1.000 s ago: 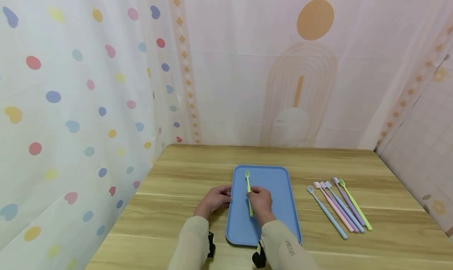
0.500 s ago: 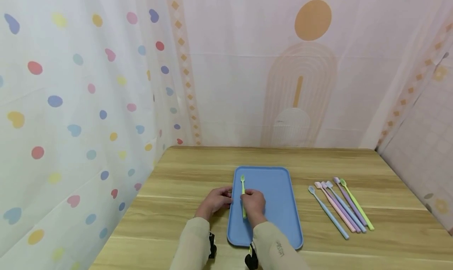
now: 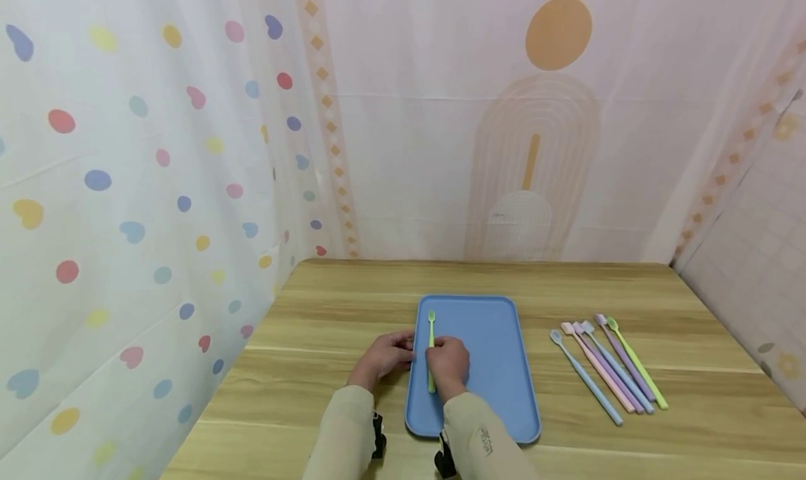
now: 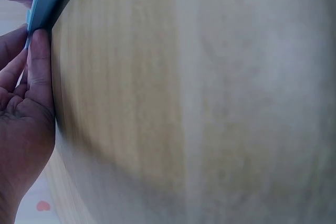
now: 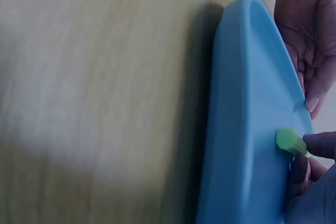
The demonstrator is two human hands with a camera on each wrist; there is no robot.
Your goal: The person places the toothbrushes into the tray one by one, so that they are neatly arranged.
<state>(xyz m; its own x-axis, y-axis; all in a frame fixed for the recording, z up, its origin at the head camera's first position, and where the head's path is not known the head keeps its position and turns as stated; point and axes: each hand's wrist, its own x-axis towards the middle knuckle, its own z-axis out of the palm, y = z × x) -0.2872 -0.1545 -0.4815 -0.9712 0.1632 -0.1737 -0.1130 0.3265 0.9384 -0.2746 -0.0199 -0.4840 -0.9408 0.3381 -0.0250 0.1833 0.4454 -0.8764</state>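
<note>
A green toothbrush (image 3: 431, 368) lies lengthwise over the left part of a blue tray (image 3: 497, 368), its head toward the tray's far end. My right hand (image 3: 450, 362) pinches its handle between thumb and fingers; the handle's butt end shows in the right wrist view. Along the tray's left edge, my left hand (image 3: 383, 357) holds the rim with thumb and fingers. Seen from the left wrist, one finger (image 4: 40, 72) lies against the tray's outer side, low by the tabletop.
On the wooden table (image 3: 315, 368), right of the tray, several toothbrushes lie side by side: a blue one (image 3: 588, 378), a pink one (image 3: 598, 364), purple and blue ones, and a green one (image 3: 639, 364). Patterned curtains (image 3: 403, 116) hang behind the table and along its sides.
My right hand has moved left across the tray with the green toothbrush, which now lies closer to the left rim and straighter along it. My left hand has stayed at the rim.
</note>
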